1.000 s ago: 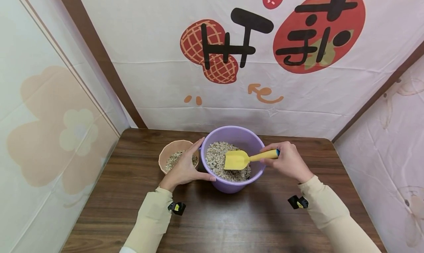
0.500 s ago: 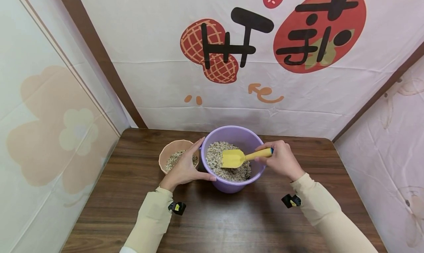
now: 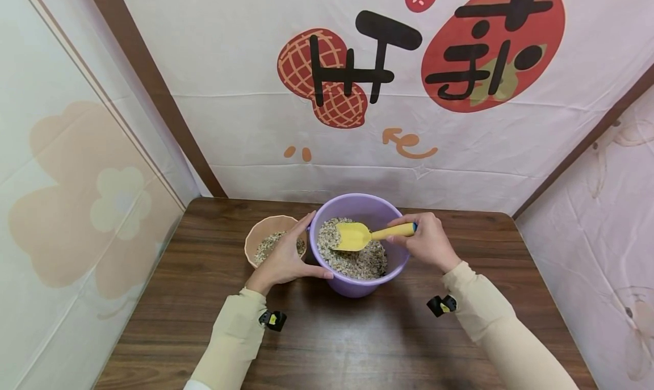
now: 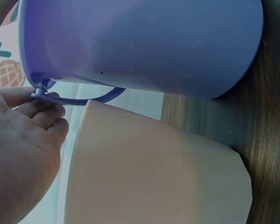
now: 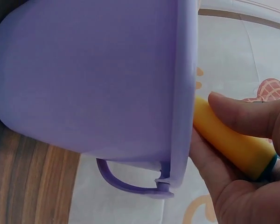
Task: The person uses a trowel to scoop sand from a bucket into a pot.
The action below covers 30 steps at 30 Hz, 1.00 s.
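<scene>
In the head view, a purple bucket point(image 3: 352, 288) holds a pale, speckled grain-like mix point(image 3: 363, 265). My right hand point(image 3: 428, 239) grips the handle of a yellow scoop point(image 3: 352, 237), thumb and fingers round it at the bucket's right rim. The scoop's blade lies over the mix on the left side, some of the mix at its front edge. My left hand point(image 3: 283, 259) rests against the bucket's left rim, thumb and index finger spread along it. In the left wrist view, its other fingers point(image 4: 44, 112) bend loosely by the bucket's handle joint.
A peach-coloured faceted bowl point(image 3: 250, 252), with some of the same mix inside, stands left of the bucket, partly under my left hand. Both stand on a dark wooden table point(image 3: 357, 344). A printed white cloth point(image 3: 245, 123) hangs behind the table's far edge.
My right hand has moved left and slightly away from me, carrying the scoop from the middle of the bucket over to its left side. The left hand, bucket and bowl have stayed put.
</scene>
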Tool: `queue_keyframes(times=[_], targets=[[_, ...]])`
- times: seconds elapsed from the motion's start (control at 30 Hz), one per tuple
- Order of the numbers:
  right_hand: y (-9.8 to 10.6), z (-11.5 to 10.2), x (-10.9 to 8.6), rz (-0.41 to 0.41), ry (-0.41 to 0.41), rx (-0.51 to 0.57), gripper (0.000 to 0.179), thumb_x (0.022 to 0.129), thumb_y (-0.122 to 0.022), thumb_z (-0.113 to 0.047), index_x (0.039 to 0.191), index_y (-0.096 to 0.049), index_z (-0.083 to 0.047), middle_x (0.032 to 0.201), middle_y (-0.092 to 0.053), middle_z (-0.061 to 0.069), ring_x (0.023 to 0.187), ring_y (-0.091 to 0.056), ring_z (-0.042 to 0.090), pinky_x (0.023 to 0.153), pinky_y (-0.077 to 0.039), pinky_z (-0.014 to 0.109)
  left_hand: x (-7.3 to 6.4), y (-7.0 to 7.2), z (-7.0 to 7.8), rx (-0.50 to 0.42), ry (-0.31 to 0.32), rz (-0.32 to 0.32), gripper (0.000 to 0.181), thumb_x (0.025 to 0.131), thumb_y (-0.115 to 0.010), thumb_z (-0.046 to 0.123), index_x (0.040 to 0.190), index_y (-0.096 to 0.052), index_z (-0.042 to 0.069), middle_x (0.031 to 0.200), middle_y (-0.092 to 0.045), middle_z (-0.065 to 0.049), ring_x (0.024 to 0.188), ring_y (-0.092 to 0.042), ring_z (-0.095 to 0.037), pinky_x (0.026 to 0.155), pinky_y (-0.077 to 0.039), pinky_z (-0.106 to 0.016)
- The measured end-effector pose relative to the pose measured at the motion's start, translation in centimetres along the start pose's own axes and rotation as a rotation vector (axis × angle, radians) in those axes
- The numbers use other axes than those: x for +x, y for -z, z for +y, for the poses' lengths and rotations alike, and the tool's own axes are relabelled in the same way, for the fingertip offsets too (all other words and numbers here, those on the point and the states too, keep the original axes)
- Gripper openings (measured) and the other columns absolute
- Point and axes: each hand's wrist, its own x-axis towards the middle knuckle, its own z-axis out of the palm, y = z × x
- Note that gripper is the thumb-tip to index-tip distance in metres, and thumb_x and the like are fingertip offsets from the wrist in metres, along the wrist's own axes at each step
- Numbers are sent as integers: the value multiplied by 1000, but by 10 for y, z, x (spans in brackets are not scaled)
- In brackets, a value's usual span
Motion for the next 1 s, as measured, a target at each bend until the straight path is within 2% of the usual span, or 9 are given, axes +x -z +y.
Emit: queue_keyframes(times=[0.3,0.5,0.63,0.9,1.0], targets=[[-4,-1,5,-16,21,120,22,83,-83,-2,105,-79,-1,85,-72,11,67,-58,17,55,-54,26,-1,1,1,12,1,1,133,55,-100,50,162,-27,22,165,-27,-6,150,-25,-25,119,-27,-54],[-3,5,2,-30,-49,246,27,84,-83,-5,110,-77,1,91,-72,13,68,-58,15,57,-56,28,-1,1,1,20,7,1,133,55,-99,49,162,-26,23,165,-26,-5,150,-25,-25,119,-27,-53],[1,8,-3,-9,-91,309,29,84,-84,-8,111,-77,-2,95,-70,15,67,-54,15,54,-53,27,-1,1,2,21,7,2,133,55,-99,49,162,-27,23,165,-27,-5,150,-25,-25,119,-27,-52],[10,12,-14,39,-92,372,34,83,-86,-14,114,-77,-3,107,-72,14,84,-61,18,70,-57,31,-1,1,3,21,5,3,132,55,-100,49,162,-27,22,165,-27,-6,150,-25,-25,119,-27,-53],[14,13,-19,60,-83,386,34,83,-86,-14,114,-76,-3,107,-72,14,85,-61,18,70,-57,30,-2,1,3,18,4,4,132,55,-100,47,162,-27,20,165,-27,-6,150,-25,-26,119,-27,-54]])
